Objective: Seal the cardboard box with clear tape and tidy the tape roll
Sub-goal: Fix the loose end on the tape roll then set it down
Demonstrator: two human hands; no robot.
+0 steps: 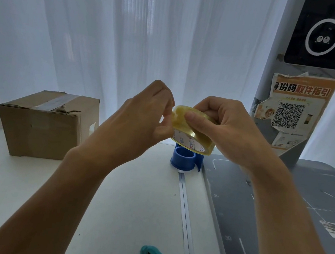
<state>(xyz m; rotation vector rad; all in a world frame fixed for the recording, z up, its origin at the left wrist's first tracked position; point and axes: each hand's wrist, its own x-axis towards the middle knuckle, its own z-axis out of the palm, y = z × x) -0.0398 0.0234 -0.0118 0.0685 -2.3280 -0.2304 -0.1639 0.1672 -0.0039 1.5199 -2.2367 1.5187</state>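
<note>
Though dim, white table (curtain behind box).

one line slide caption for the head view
Right hand grips the clear tape roll while the left hand pinches its edge, above a blue holder; the cardboard box sits at left.

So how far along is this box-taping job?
The cardboard box already has a tape strip along its top seam, so sealing looks done. Right now the right hand grips the tape roll while the left hand pinches at its edge. Still to do, probably: set the roll on the blue holder below it.
</note>
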